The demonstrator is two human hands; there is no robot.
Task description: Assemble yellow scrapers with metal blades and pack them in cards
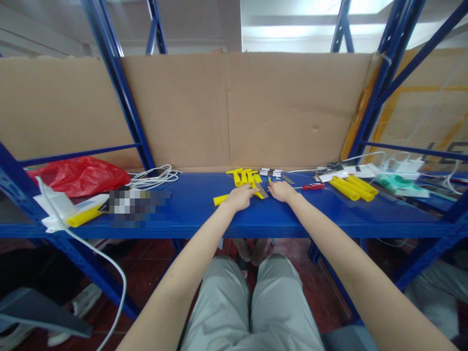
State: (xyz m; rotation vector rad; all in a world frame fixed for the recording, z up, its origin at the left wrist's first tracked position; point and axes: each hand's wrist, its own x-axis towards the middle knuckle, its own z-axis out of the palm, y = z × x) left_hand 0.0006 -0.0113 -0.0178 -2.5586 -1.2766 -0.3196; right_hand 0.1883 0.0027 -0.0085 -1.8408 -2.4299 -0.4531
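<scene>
Along a blue painted metal shelf (197, 200), between blue slotted uprights (126, 107), the work lies under a tall brown cardboard panel (175, 107); pale light comes over its top edge, and dark red floor tiles (310, 287) show below. At the left end sit a crumpled red plastic bag (80, 175) and a loose coil of white cable (157, 179); at the right end, thick yellow plastic tubes (345, 188) lie side by side near a bundle in green, filmy wrapping (400, 185).

Near the middle of the shelf, toward its front edge, is a yellow plastic tool (220, 200) — a smooth round handle pointing left, with a flat silver metal blade (262, 190) at its other end. The left hand (240, 197) grasps it from above, fingers bent over it and hiding its middle. The right hand (282, 191) is just beside the blade, its fingers curled near a small yellow piece (whether they grip anything, I cannot tell). Behind the hands stand out several yellow T-shaped plastic pieces (244, 177), laid in a row, and a small stack of black-and-white sticks (271, 172) — with a red-handled screwdriver (313, 186) lying to the right.
</scene>
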